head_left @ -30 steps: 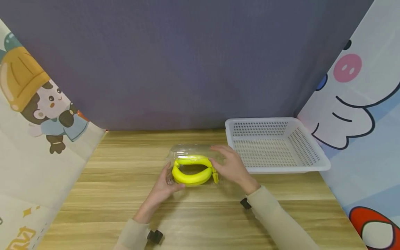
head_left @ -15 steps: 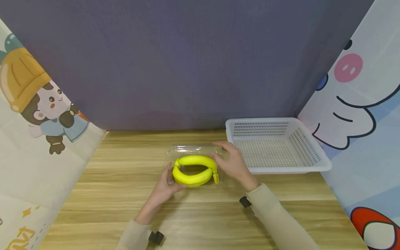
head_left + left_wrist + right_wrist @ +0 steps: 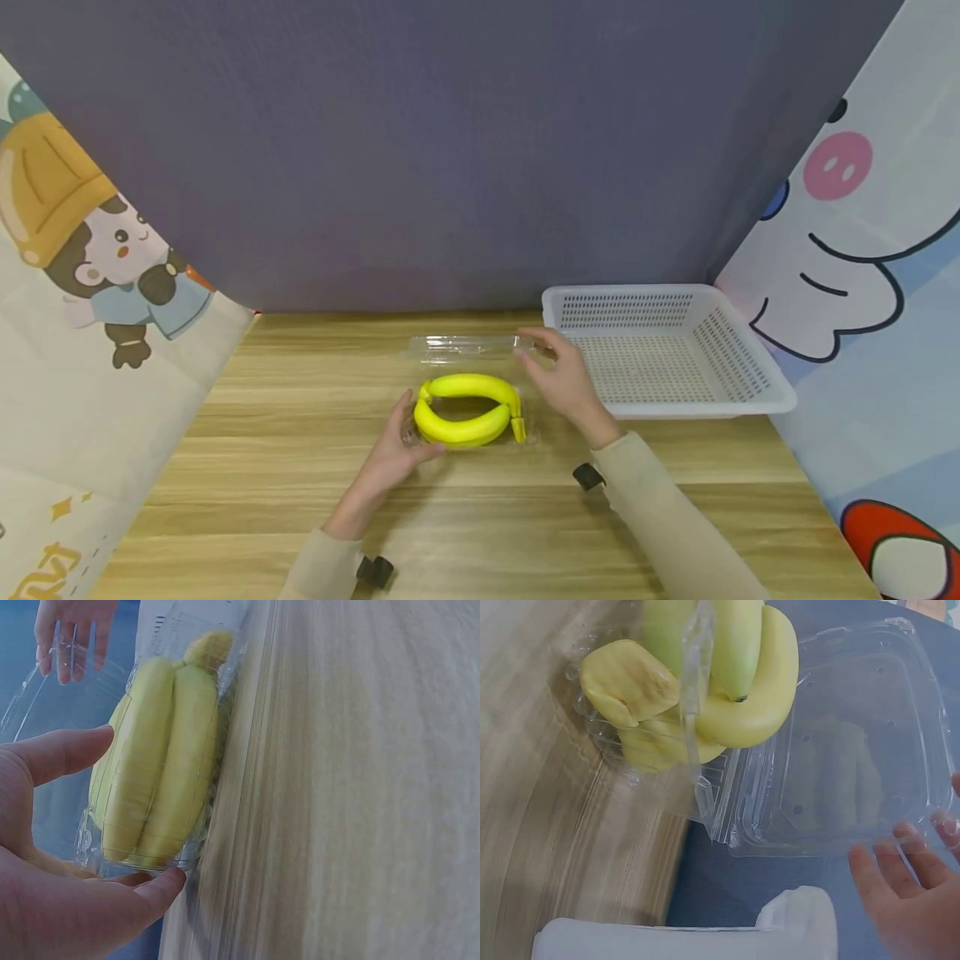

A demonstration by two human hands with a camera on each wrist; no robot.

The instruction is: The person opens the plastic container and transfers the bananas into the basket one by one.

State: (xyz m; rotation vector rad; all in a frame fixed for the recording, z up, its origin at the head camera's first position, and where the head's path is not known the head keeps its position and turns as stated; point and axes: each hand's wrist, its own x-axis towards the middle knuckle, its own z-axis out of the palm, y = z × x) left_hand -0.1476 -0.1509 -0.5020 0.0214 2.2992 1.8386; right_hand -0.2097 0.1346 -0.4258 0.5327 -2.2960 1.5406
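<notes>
A clear plastic clamshell box (image 3: 718, 796) lies on the table with a bunch of yellow bananas (image 3: 461, 429) in its base. Its transparent lid (image 3: 847, 697) stands raised along the far side, hinged to the base. My left hand (image 3: 393, 446) holds the base's left end, thumb and fingers spread round the corner, as the left wrist view (image 3: 67, 900) also shows. At the lid's right edge is my right hand (image 3: 566, 383), with straight fingers touching the rim in the right wrist view (image 3: 922, 892); its thumb is mostly hidden there.
Behind and right of my right hand stands a white perforated plastic basket (image 3: 667, 408). A dark grey partition (image 3: 450, 167) rises at the table's back edge. Walls with cartoon prints flank both sides of the wooden table (image 3: 465, 533).
My right hand has moved up and away a little, and the lid has swung back from over the bananas to stand raised at the far side. The left hand has stayed in place.
</notes>
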